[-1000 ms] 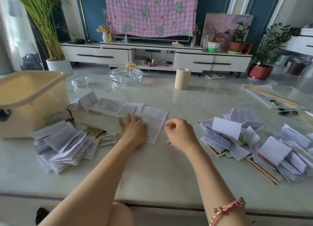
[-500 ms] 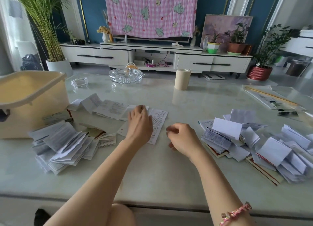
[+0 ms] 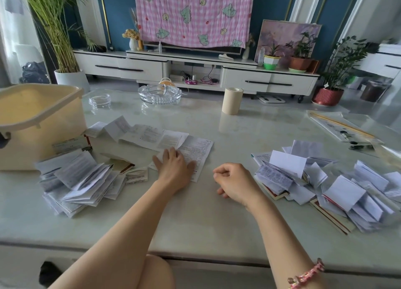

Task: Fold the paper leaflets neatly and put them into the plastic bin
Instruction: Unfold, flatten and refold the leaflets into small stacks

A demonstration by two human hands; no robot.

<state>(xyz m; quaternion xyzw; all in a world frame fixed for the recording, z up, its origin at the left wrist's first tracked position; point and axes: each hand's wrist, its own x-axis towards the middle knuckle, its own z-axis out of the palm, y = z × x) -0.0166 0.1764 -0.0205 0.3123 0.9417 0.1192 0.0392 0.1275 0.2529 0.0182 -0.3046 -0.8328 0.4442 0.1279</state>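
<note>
A printed leaflet (image 3: 198, 151) lies unfolded on the table in front of me. My left hand (image 3: 174, 169) presses flat on its near left part, fingers straight. My right hand (image 3: 235, 183) rests on the table just right of the leaflet, fingers loosely curled and holding nothing. More unfolded leaflets (image 3: 134, 132) stretch left toward the cream plastic bin (image 3: 65, 124) at the far left. A heap of folded leaflets (image 3: 80, 180) lies in front of the bin. A bigger heap of leaflets (image 3: 325, 180) covers the right side of the table.
Two glass ashtrays (image 3: 160, 93) and a beige paper roll (image 3: 231, 101) stand at the back of the table. A plastic sleeve with pens (image 3: 342, 128) lies at the far right. The table's front edge (image 3: 195, 260) runs below my forearms, above my knee.
My left hand slid right over the leaflet, then back toward me, and now lies flat on its near part. My right hand drew slightly nearer, still loosely curled.
</note>
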